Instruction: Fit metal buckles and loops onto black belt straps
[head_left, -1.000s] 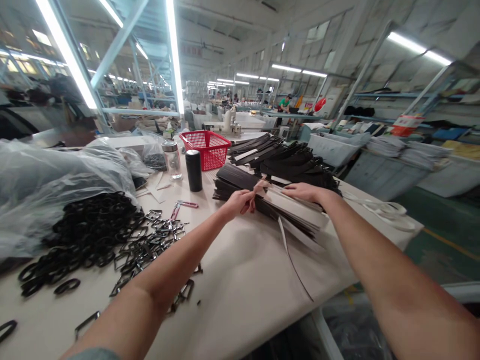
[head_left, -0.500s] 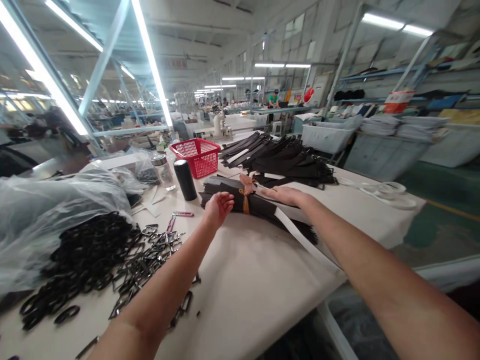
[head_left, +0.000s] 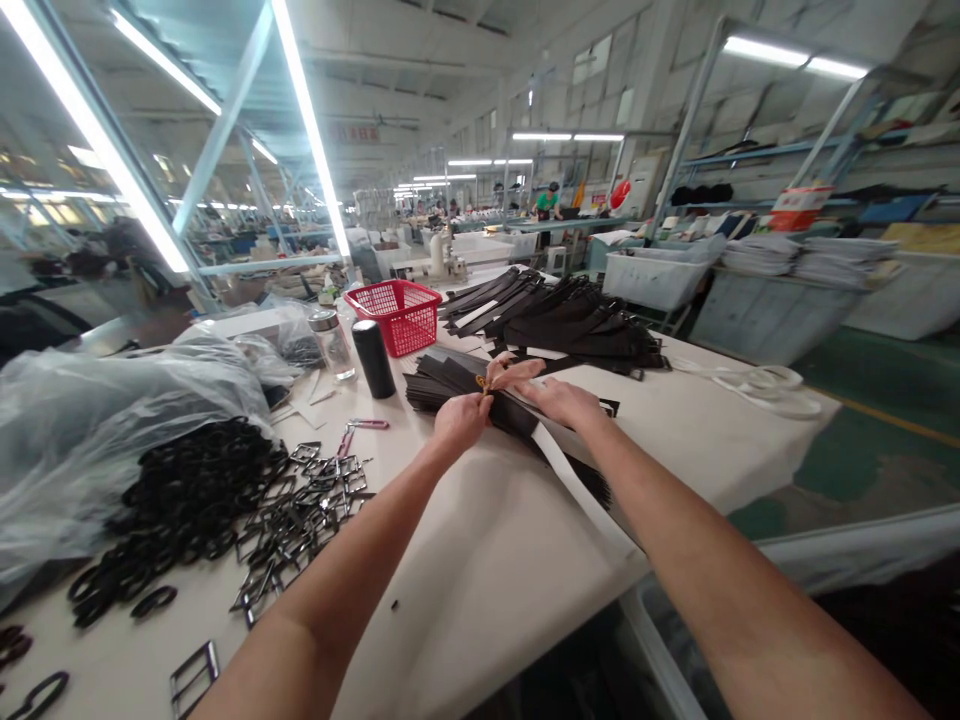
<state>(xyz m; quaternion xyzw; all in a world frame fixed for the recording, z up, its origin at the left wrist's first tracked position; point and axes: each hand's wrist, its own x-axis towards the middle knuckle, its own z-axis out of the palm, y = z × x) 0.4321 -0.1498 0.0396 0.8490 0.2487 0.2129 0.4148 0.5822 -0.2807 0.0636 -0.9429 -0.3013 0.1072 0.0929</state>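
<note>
A bundle of black straps (head_left: 435, 382) lies on the pale table, bound round its middle by a yellow-brown tie (head_left: 484, 384). My left hand (head_left: 461, 422) pinches the tie at the near side of the bundle. From the right, my right hand (head_left: 559, 398) reaches over the bundle, its fingers closed at a pinkish end of the tie; the fingertips are partly hidden. A long white strip (head_left: 574, 478) runs from under the right hand towards the table's front edge.
Left are loose metal buckles (head_left: 307, 520), black rings (head_left: 195, 480) and a plastic bag (head_left: 127, 400). Behind the bundle stand a black flask (head_left: 373, 358), glass bottle (head_left: 331, 345), red basket (head_left: 397, 318) and more black straps (head_left: 570, 325). Pink-handled snips (head_left: 360, 426) lie near the buckles.
My left hand has moved right and closed on the tie. My right hand has drawn slightly left, its fingers now at the tie's end. The tie's loop has been pulled up.
</note>
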